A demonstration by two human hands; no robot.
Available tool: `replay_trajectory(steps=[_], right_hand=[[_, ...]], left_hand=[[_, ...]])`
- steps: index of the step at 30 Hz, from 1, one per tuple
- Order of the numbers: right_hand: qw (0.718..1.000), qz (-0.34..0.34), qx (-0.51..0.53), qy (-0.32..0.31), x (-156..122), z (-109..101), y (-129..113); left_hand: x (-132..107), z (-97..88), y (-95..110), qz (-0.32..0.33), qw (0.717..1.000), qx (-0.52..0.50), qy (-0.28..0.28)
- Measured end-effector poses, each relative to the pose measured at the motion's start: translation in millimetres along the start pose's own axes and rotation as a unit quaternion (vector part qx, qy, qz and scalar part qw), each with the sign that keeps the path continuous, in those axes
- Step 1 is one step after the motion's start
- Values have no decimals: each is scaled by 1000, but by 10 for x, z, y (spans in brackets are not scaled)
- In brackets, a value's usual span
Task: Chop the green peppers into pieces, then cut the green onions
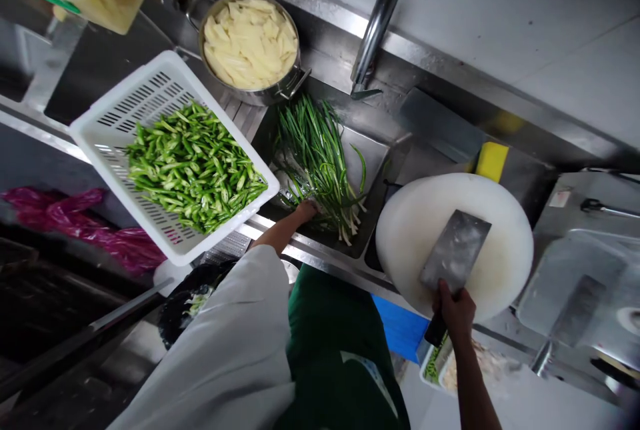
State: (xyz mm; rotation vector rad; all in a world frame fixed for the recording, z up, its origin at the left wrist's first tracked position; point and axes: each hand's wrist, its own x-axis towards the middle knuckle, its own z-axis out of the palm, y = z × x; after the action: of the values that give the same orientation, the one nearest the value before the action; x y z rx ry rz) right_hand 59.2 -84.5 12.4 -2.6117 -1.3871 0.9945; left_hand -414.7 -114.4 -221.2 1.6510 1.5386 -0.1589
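Note:
My right hand is closed round the black handle of a cleaver. The broad blade lies flat over a thick round white cutting board. My left hand reaches over the front edge of the sink, beside a bunch of wet green onions. Their white root ends point toward me. A few green chili peppers appear among the onions. The left fingers are mostly hidden, so I cannot tell whether they grip anything.
Left of the sink, a white slotted basket holds cut green peppers. Behind stands a metal pot of pale slices. A faucet arches over the sink. A yellow block sits behind the board.

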Motion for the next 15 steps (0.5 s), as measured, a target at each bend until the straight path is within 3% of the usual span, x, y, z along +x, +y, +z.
replay_trajectory(steps=[4, 8, 11, 15], right_hand=[[1000, -13, -13, 14, -34, 3, -59], [1000, -14, 26, 10, -54, 19, -108], [998, -21, 54, 3, -50, 47, -109], [994, -50, 90, -27, -54, 59, -119]], left_hand=[[-61, -216, 155, 23, 998, -38, -32], [-249, -609, 410, 59, 995, -78, -21], [-406, -1032, 624, 62, 990, -123, 38], [-583, -1680, 1053, 2, 976, -152, 155]])
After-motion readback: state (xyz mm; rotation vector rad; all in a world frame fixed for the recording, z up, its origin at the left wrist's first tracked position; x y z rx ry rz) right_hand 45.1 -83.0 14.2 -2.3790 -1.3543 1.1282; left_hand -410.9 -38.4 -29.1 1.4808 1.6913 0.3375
